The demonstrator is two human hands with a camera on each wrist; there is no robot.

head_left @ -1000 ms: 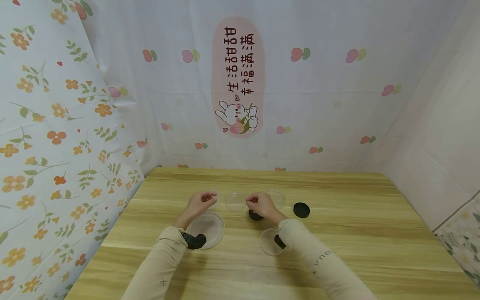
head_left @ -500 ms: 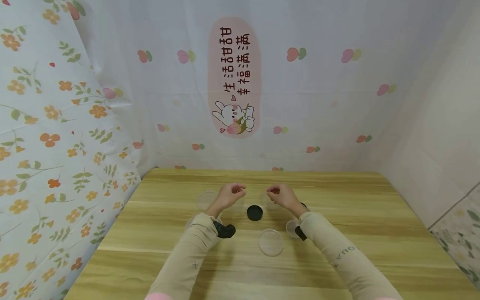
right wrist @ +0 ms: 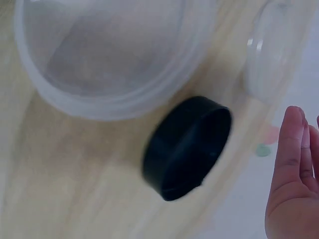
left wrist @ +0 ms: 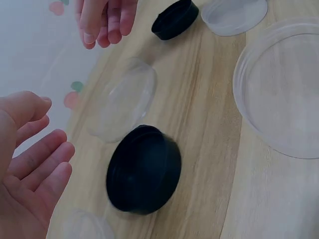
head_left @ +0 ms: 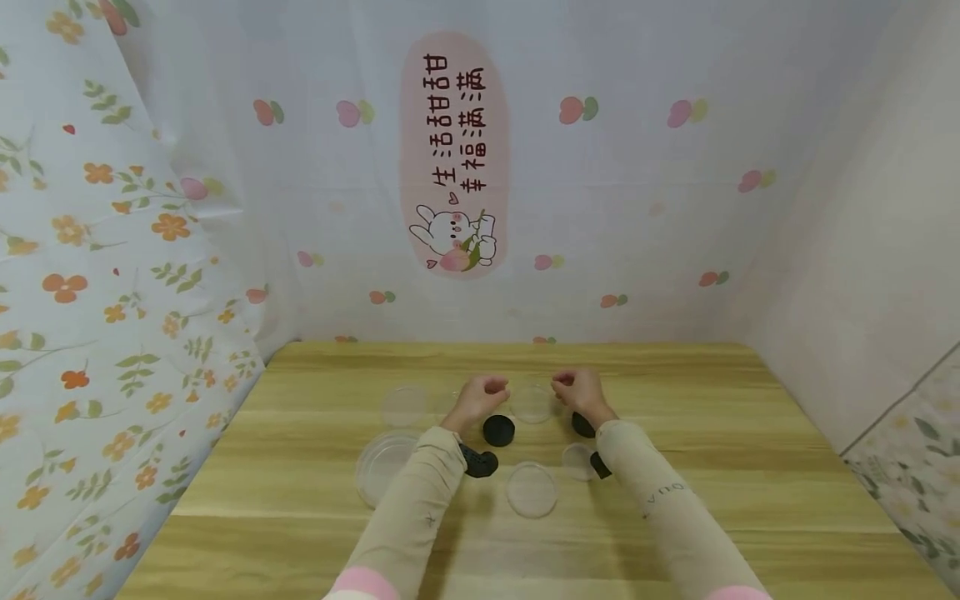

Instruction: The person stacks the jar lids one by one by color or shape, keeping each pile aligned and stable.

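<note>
My left hand (head_left: 480,398) is just beyond a round black lid (head_left: 498,431), fingers loosely bent and holding nothing. My right hand (head_left: 585,396) hovers likewise by a second black lid (head_left: 583,424), which its wrist partly covers. Between the hands lies a clear round disc (head_left: 532,403). In the left wrist view the near black lid (left wrist: 144,169) shows its raised rim and hollow inside, apart from the left fingers (left wrist: 42,159). The right wrist view has the other black lid (right wrist: 187,149) beside a clear rimmed disc (right wrist: 114,107), both away from the right hand (right wrist: 294,194).
A large clear round lid (head_left: 372,471) lies partly under the left forearm. More clear discs (head_left: 405,406) lie at the back left, with another (head_left: 532,490) in front and a small one (head_left: 578,462) near the right wrist. The wooden table (head_left: 675,533) ends at a cloth-covered wall.
Both hands have shifted right: the left from the back-left discs to beyond the left black lid, the right from over that lid to the other one. The head view has swung slightly right.
</note>
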